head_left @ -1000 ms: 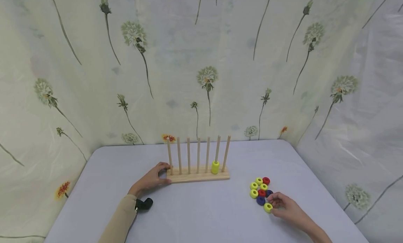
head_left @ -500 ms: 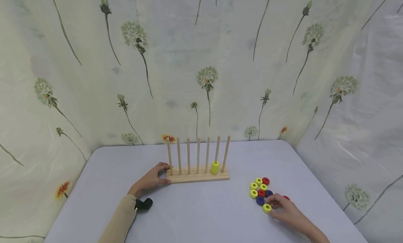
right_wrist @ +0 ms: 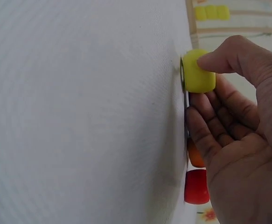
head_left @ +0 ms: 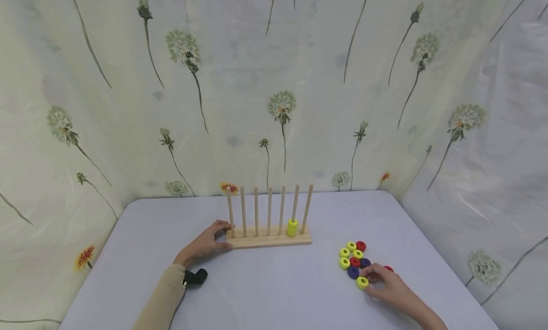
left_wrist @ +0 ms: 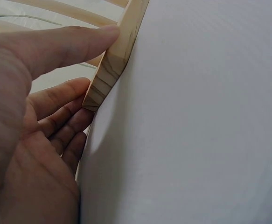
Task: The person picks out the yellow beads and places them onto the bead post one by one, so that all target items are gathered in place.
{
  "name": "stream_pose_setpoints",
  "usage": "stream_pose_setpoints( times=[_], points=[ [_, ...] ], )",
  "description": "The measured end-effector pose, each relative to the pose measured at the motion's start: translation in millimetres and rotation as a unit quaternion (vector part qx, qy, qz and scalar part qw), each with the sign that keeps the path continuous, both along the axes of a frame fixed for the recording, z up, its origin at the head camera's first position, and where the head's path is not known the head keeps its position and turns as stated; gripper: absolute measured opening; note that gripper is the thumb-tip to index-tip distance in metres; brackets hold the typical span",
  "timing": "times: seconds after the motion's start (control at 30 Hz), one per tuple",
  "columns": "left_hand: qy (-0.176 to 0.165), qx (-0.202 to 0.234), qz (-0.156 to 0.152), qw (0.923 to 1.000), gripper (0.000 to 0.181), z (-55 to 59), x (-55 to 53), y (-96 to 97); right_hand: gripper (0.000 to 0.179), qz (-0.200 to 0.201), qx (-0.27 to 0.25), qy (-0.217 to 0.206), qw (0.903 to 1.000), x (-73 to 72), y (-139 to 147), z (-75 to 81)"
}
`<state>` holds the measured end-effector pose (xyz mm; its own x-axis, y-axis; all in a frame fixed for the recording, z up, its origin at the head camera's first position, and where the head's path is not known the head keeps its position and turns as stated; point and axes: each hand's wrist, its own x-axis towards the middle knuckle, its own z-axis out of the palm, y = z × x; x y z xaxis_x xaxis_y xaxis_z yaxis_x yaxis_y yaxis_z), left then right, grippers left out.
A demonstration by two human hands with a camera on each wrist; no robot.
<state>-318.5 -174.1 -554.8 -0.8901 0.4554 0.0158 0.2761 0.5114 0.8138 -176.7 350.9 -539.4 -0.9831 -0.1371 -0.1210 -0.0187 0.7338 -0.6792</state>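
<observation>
My left hand [head_left: 206, 242] grips the left end of a wooden peg rack [head_left: 269, 242], with a row of several upright pegs. In the left wrist view the thumb [left_wrist: 80, 44] lies on one side of the base's end [left_wrist: 108, 74] and the fingers on the other. Three yellow beads [right_wrist: 212, 12] are stacked on the rack's second peg from the right. My right hand [head_left: 389, 289] pinches a loose yellow bead [head_left: 362, 283] between thumb and fingers, low at the table. In the right wrist view the thumb presses on that bead [right_wrist: 198, 77].
Beside the right hand lies a cluster of loose beads: several yellow [head_left: 344, 263], red [head_left: 355, 262] and dark blue [head_left: 353, 272]. Another red bead [head_left: 388, 268] shows behind the hand; an orange one [right_wrist: 195, 153] is partly hidden by fingers. A flowered curtain [head_left: 239, 82] hangs behind the table.
My right hand has shifted slightly left with the yellow bead, and a red bead has come into sight behind it. The left hand and the rack stay nearly where they were.
</observation>
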Motion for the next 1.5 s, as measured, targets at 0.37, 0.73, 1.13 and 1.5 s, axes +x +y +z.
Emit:
stream_pose_setpoints(
  times=[0.37, 0.73, 1.13, 1.5],
  points=[
    [0.001, 0.003, 0.002, 1.0, 0.065, -1.4, 0.1, 0.3, 0.038, -0.015, -0.021, 0.0, 0.9997, 0.5, 0, -0.7],
    [-0.013, 0.006, 0.009, 0.9999, 0.068, -1.9, -1.6, 0.3, 0.04, 0.006, -0.087, 0.005, 0.9962, -6.4, 3, 17.4],
    [-0.003, -0.007, 0.005, 1.0, 0.07, -0.5, -1.8, -0.2, 0.04, 0.007, -0.131, 0.022, 0.9911, -17.8, 1, 43.2],
    [0.001, 0.003, 0.001, 1.0, 0.068, -1.2, -0.3, -0.5, 0.037, 0.012, -0.094, 0.065, 0.9933, -31.5, -11, 56.1]
  ],
)
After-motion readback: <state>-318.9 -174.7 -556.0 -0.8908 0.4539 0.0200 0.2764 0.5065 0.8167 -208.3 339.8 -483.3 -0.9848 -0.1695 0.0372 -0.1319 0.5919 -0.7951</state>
